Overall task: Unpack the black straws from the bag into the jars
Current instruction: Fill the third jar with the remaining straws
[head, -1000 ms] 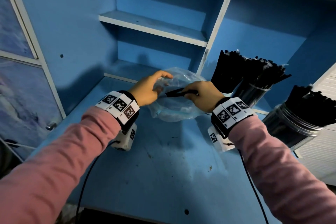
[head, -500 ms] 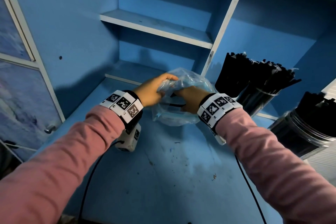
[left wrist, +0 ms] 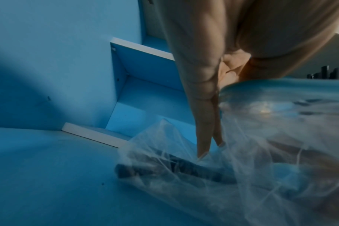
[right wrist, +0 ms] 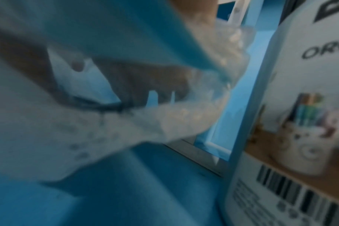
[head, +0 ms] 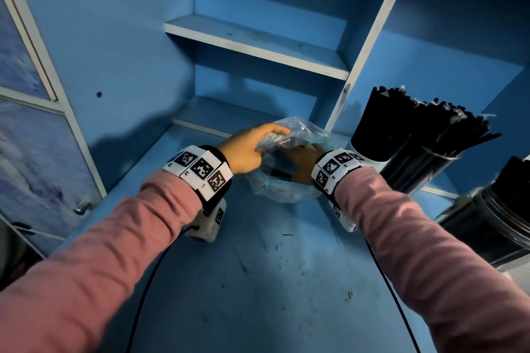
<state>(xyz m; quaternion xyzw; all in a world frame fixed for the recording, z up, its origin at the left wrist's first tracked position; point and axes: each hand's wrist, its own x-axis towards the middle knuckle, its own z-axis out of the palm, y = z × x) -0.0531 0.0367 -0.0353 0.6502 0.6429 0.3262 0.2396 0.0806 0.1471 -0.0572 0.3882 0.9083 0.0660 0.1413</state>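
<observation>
We are mid-unpacking. Our left hand (head: 246,149) pinches the clear bag (head: 286,189) open at frame centre. Our right hand (head: 301,163) reaches inside; we cannot tell its grip. Next, grab the last black straws (left wrist: 176,169) and carry them to the jars (head: 424,163) at right.

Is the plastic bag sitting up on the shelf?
No, the plastic bag lies on the blue tabletop, held between both hands, below the shelf.

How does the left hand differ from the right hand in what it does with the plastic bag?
The left hand grips the plastic bag at its upper edge from outside; the right hand reaches inside it. The left hand shows plainly; the right hand is partly hidden by plastic. Both touch the bag.
</observation>
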